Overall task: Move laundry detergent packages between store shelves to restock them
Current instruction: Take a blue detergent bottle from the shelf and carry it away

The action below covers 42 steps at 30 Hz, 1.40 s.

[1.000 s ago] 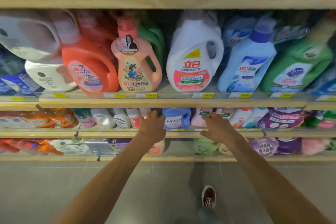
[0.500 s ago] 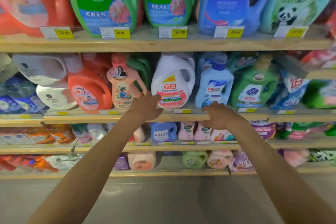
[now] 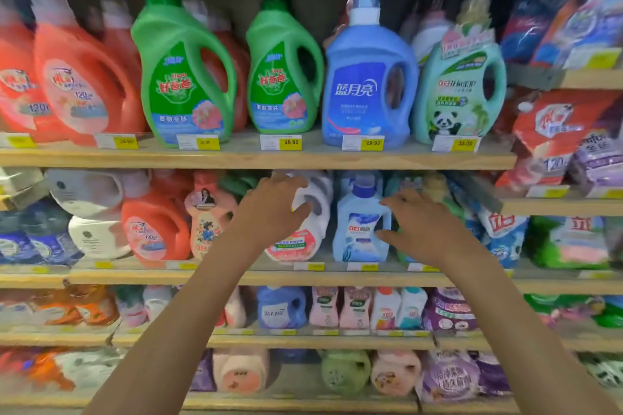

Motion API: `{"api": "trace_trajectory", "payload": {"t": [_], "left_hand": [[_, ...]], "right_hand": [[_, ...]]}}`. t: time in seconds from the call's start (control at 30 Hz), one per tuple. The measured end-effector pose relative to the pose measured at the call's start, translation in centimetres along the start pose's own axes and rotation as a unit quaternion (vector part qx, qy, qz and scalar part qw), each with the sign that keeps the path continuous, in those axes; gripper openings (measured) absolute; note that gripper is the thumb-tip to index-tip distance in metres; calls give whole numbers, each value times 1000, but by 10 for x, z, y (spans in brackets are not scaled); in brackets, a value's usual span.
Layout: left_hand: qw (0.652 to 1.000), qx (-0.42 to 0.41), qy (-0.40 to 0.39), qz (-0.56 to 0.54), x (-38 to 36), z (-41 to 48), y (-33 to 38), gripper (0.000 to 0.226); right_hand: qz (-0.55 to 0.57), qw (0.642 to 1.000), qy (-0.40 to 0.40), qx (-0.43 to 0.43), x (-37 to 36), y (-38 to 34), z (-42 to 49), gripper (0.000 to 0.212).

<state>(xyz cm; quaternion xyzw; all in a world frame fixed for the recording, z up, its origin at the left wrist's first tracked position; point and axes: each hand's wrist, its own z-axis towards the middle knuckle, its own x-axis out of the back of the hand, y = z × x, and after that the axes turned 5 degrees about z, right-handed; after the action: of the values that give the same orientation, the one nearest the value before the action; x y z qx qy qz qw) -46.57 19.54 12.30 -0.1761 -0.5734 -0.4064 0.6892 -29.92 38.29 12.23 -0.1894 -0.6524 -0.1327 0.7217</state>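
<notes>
Hands on detergent bottles at the second shelf (image 3: 236, 274).
Left hand (image 3: 269, 209) lay over the tilted white jug (image 3: 318, 222), fingers curved on its top, grasp unclear; right hand (image 3: 421, 222), fingers spread loose, was just right of the pale blue bottle (image 3: 359, 232).

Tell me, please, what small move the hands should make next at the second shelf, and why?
Probably close the left hand round the handle of the white jug: its spread fingers lie at the jug's top, not yet gripping, while the right hand hovers open beside the pale blue bottle, holding nothing.
</notes>
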Motion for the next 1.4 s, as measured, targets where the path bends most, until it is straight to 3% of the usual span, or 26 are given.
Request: {"api": "trace_trajectory", "payload": {"t": [0.17,0.4,0.6,0.9,1.0,1.23,1.4], "left_hand": [[983,5,67,173,11,-13,34,50],[979,-2,103,175,16,-10,36,47],[989,20,125,79,11,16,25,40],[985,2,173,25,5,93,15,39],[981,-1,185,-58,1,126,6,45],[972,-21,187,-137,-18,200,-12,66],[964,0,153,-217,-27,245,-9,62]], "right_hand": [[-32,998,39,34,16,12,-12,60],[-22,997,59,46,27,23,-9,60],[1,994,103,37,44,37,14,59],[10,989,140,34,68,47,84,58],[3,989,145,37,75,46,113,59],[-11,980,198,17,104,53,166,61],[-12,974,226,22,123,68,196,56]]}}
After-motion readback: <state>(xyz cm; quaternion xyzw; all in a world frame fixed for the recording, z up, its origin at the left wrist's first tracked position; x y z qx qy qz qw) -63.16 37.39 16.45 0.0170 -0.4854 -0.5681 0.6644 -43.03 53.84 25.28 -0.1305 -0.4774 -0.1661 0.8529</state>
